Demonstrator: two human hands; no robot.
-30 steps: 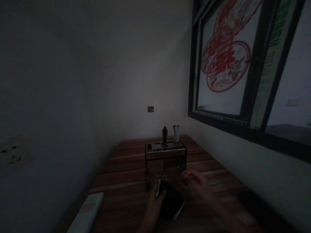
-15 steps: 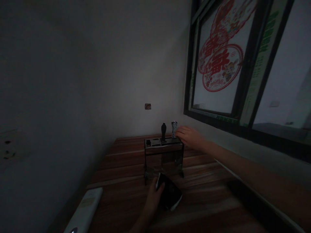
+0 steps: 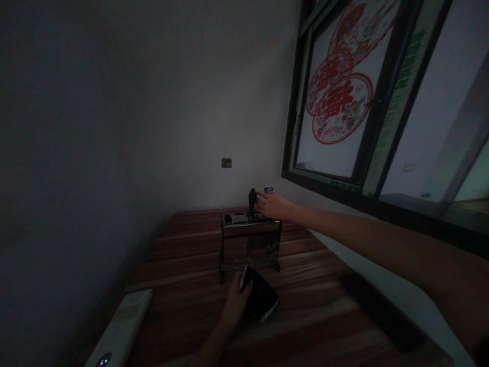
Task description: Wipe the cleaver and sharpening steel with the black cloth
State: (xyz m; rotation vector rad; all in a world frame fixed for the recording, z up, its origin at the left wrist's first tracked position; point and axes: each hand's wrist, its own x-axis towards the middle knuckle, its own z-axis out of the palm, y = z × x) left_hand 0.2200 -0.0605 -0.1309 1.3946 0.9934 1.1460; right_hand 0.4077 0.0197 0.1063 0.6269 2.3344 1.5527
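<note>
My left hand point(image 3: 236, 297) grips a flat black item with pale edges point(image 3: 261, 295), perhaps a pouch, by its left side, thumb on top. Beyond it, on the wooden table, stands a dark-framed rack point(image 3: 252, 223) with slots in its top and see-through sides. An upright black handle point(image 3: 252, 202) sticks up from the rack's top. My right hand point(image 3: 273, 205) is at the right side of this handle, its fingers stretched out and the tips at or touching it. Behind that hand the top of a silvery item point(image 3: 268, 189) shows; its lower part is hidden.
A long white object point(image 3: 121, 321) lies on the table point(image 3: 183, 275) at the left. At the right edge is a long dark flat object point(image 3: 382, 308). A wall stands behind, and a window with red decorations point(image 3: 340, 109) rises on the right.
My right hand has moved left from the silvery item to the black handle. My left hand still holds the black item. The view has shifted slightly.
</note>
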